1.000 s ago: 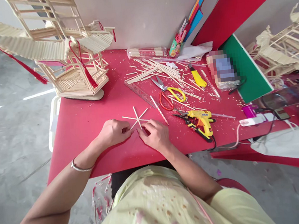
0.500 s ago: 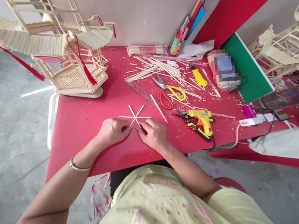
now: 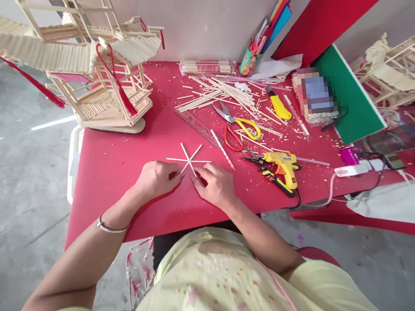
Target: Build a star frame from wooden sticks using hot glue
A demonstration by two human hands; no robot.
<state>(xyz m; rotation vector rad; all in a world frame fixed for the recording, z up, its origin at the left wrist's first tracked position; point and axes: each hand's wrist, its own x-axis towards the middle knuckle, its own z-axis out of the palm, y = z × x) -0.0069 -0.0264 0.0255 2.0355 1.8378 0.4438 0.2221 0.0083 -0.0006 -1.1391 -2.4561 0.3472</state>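
Left hand [image 3: 161, 177] and right hand [image 3: 217, 184] with a stick star [image 3: 189, 160] over a red desk [image 3: 115, 158].
Each hand pinches the near end of one of the star's three crossed sticks, whose crossing lies just beyond both hands. To the right lies a glue gun [image 3: 286, 168]; farther back, scissors [image 3: 230, 120], then heaped loose sticks [image 3: 231, 92].

Our wood, metal and plastic
We see matt wooden sticks [image 3: 188, 160]; smooth metal scissor blades [image 3: 224, 113]; a smooth plastic glue gun [image 3: 285, 163].

The bare left hand [image 3: 160, 178] hides some of its own curled fingers; a pale wooden-stick pagoda model [image 3: 58, 56] towers out of view.
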